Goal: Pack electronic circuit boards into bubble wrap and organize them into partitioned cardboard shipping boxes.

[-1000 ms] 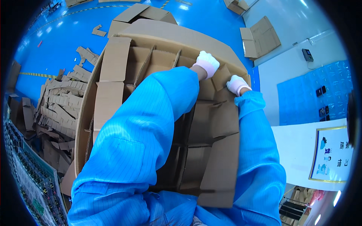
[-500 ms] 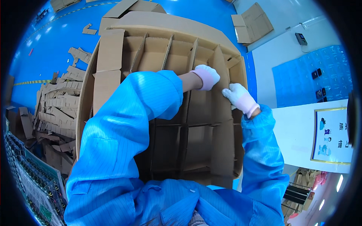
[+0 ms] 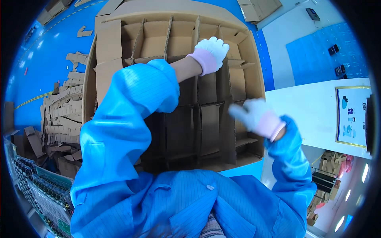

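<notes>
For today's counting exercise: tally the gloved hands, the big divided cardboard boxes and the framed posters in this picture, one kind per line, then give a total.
Gloved hands: 2, the left hand and the right hand
Divided cardboard box: 1
Framed poster: 1
Total: 4

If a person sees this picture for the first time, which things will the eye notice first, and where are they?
In the middle stands a large cardboard box, open on top and split into many cells by cardboard dividers. The left hand, in a white glove, rests on a divider near the far side, while the right hand is blurred over the box's right part. A heap of cardboard strips lies on the blue floor at the left.
</notes>
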Available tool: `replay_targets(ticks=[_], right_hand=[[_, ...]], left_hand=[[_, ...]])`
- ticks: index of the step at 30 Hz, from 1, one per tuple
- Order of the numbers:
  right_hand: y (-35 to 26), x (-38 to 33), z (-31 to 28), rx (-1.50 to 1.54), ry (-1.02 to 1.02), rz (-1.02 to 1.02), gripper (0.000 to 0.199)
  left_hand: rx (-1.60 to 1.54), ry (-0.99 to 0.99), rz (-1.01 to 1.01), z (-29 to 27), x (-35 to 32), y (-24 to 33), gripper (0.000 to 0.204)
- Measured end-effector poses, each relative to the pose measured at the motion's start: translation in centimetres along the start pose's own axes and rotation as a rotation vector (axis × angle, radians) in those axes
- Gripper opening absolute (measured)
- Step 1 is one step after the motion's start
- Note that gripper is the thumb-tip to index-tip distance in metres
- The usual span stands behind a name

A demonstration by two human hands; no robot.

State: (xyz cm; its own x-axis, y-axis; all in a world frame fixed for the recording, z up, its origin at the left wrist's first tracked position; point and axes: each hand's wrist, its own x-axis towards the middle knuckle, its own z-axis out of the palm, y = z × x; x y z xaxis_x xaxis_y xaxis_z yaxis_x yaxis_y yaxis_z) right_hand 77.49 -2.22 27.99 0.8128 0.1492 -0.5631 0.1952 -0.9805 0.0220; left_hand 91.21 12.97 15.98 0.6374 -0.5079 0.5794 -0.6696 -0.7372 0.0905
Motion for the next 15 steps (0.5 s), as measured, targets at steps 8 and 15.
replay_targets(ticks=[8, 15], right_hand=[[0.8, -0.9, 5.6, 0.118, 0.1, 0.03, 0.036], [2.0, -0.8, 6.3, 0.13, 0.088, -0.035, 0.035]], left_hand=[[-0.138, -0.822, 0.147, -6.1, -3.9, 7.0, 0.017], [-0.103, -0.868, 0.109, -6.3, -5.0, 8.4, 0.016]])
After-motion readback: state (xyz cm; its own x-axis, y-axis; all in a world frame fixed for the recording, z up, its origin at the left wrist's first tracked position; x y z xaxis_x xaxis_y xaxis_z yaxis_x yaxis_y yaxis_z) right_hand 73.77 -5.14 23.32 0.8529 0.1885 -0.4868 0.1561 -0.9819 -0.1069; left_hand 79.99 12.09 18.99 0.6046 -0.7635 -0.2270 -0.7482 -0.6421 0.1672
